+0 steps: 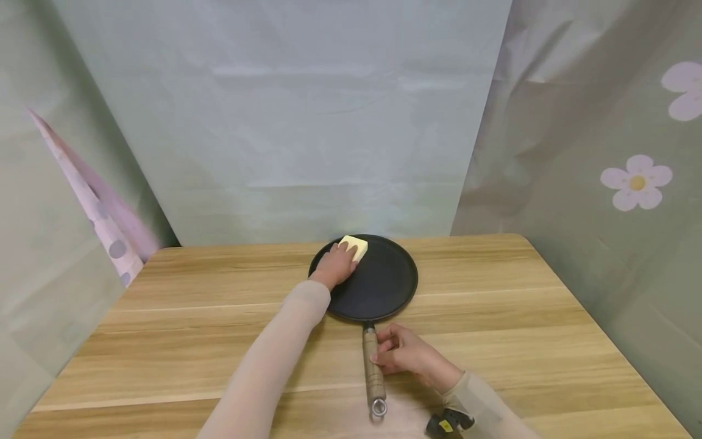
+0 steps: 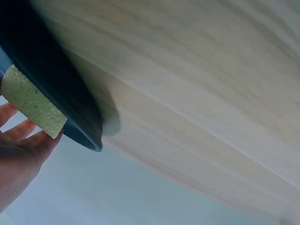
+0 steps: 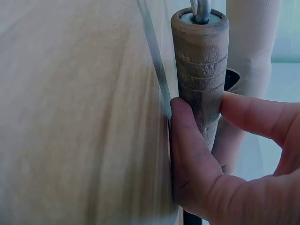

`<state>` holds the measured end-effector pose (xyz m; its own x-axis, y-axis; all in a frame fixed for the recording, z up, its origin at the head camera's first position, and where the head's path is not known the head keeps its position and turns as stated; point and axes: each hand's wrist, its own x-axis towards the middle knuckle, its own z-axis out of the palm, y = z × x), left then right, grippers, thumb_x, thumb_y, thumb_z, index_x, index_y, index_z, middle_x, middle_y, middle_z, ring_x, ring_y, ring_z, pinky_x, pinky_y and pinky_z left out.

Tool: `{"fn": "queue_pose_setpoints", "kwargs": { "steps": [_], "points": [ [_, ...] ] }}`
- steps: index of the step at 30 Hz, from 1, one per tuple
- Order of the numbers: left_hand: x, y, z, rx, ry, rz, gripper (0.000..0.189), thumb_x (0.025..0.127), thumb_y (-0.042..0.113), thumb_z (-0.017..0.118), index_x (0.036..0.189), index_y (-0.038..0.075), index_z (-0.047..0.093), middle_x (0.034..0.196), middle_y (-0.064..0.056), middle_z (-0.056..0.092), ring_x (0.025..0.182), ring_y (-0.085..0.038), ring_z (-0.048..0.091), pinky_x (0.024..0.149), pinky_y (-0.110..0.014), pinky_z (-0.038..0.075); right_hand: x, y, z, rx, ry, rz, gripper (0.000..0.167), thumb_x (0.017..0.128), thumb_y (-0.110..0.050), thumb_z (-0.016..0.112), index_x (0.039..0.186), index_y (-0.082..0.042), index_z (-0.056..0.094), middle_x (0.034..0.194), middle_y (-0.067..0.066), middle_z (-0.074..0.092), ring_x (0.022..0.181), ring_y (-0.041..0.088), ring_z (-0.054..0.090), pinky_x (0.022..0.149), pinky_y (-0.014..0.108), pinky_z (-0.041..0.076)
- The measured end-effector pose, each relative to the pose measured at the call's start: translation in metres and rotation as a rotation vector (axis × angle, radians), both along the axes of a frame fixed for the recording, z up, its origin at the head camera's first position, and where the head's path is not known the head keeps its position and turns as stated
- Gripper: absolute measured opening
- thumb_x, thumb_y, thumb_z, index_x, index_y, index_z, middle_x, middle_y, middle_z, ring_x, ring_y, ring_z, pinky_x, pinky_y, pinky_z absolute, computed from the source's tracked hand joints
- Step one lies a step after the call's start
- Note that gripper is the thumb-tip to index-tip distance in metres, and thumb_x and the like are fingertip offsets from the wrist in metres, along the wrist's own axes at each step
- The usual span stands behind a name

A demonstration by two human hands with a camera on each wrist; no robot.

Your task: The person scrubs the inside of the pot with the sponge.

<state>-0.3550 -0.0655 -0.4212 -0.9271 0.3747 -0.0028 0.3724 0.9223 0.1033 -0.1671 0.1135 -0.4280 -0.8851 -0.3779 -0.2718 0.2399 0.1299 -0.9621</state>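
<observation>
Wood-grained table (image 1: 219, 341): we note the black pan (image 1: 384, 286) near its far edge, wooden handle (image 1: 375, 375) toward us. We judge the step to be wiping the pan; the next stroke would likely call for a steady handle. Right hand (image 1: 406, 352) pinches the handle from its right side, fingers curled. Left hand (image 1: 336, 266) outstretched, back uppermost, clamped on the pale yellow sponge (image 1: 356, 244) at the pan's far left.
</observation>
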Motion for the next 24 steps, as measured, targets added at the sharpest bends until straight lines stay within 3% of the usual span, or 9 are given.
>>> {"fn": "queue_pose_setpoints", "kwargs": {
  "steps": [8,15,24],
  "points": [
    [0.001,-0.018,-0.004,0.013,0.056,-0.069,0.047,0.102,0.027,0.048,0.144,0.007,0.044,0.146,-0.020,0.039,0.134,-0.041,0.035,0.101,-0.055,0.039,0.000,0.000,-0.001,0.009,0.014,-0.013,0.040,0.079,0.005,0.067,0.113,0.011,0.046,0.090,0.011,0.051,0.075,0.018,0.056,0.070,0.033,0.057],
    [0.002,-0.032,-0.007,0.036,0.085,-0.156,0.046,0.102,0.024,0.048,0.142,0.001,0.045,0.143,-0.026,0.042,0.133,-0.043,0.037,0.110,-0.049,0.031,0.000,0.001,0.000,0.009,0.009,-0.008,0.040,0.079,0.004,0.067,0.113,0.011,0.045,0.090,0.012,0.050,0.076,0.020,0.057,0.070,0.033,0.057],
    [0.005,-0.043,-0.011,0.079,0.107,-0.202,0.046,0.101,0.021,0.050,0.140,-0.002,0.046,0.141,-0.029,0.042,0.132,-0.043,0.038,0.110,-0.049,0.030,0.000,0.001,0.000,0.002,0.008,-0.001,0.039,0.080,0.004,0.066,0.112,0.011,0.046,0.090,0.012,0.051,0.075,0.018,0.057,0.070,0.032,0.057]
  ]
}}
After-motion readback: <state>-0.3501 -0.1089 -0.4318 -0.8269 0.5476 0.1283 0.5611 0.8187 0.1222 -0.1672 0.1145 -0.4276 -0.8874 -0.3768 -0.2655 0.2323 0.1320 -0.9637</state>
